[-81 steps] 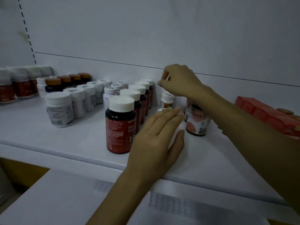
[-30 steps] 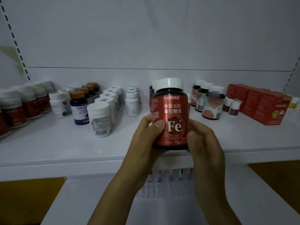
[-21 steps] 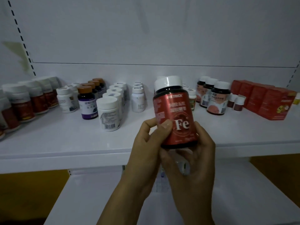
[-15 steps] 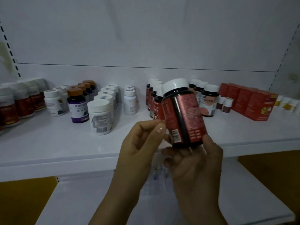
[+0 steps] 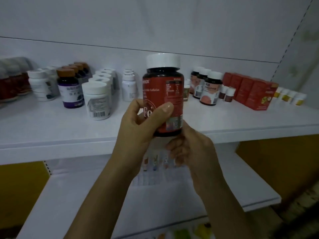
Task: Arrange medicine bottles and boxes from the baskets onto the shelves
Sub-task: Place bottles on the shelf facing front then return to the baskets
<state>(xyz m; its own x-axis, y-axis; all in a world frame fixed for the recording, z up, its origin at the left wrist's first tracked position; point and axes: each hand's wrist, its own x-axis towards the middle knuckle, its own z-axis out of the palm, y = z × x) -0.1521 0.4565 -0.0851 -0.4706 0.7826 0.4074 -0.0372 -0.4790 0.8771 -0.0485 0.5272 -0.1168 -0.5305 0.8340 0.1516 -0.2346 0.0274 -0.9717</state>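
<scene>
While my left grip (image 5: 138, 125) wraps the red-labelled bottle (image 5: 163, 94) at mid-label, thumb across the front, my right grip (image 5: 191, 150) curls under its base. Bottle upright, before the shelf (image 5: 51, 128). I judge it rigid, glossy, fairly heavy: hold the body, not the white cap (image 5: 163, 60) above the grips.

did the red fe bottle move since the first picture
Yes. The red Fe bottle has come off the shelf, where it stood, towards the camera; the left hand and right hand hold it up before the shelf's front edge.
</scene>
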